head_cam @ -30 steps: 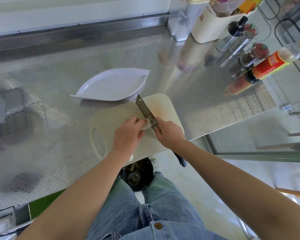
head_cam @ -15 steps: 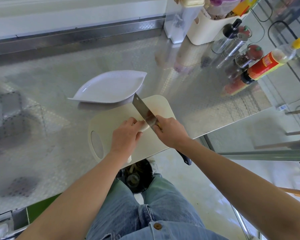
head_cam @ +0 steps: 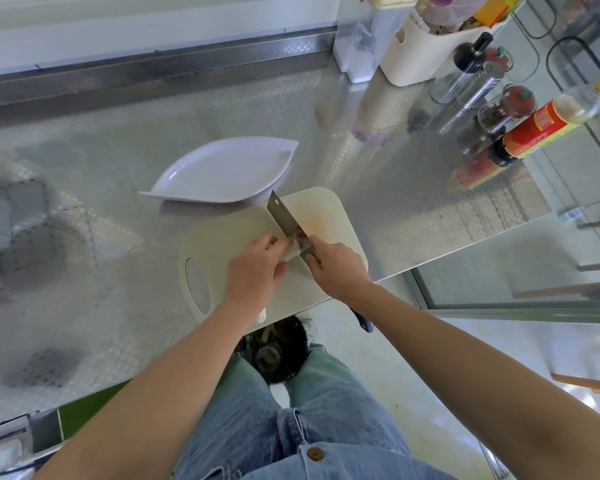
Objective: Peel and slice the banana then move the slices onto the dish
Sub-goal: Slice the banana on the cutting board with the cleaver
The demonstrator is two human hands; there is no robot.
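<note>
A cream cutting board lies at the near edge of the steel counter. My left hand presses the peeled banana down on the board; only its pale end shows past my fingers. My right hand grips the handle of a cleaver, whose blade rests against the banana's exposed end. The knife's dark handle end sticks out below my wrist. Just beyond the board sits a white leaf-shaped dish with nothing in it. A pale bit shows under my left wrist at the board's near edge.
At the back right stand a cream caddy, a clear container, spice jars and a red-labelled sauce bottle. The counter edge runs diagonally right of the board. A dark bin sits on the floor below.
The view has shifted a little. Both hands stay at the same spot on the board, the blade working at the banana's end beside my left fingers.
</note>
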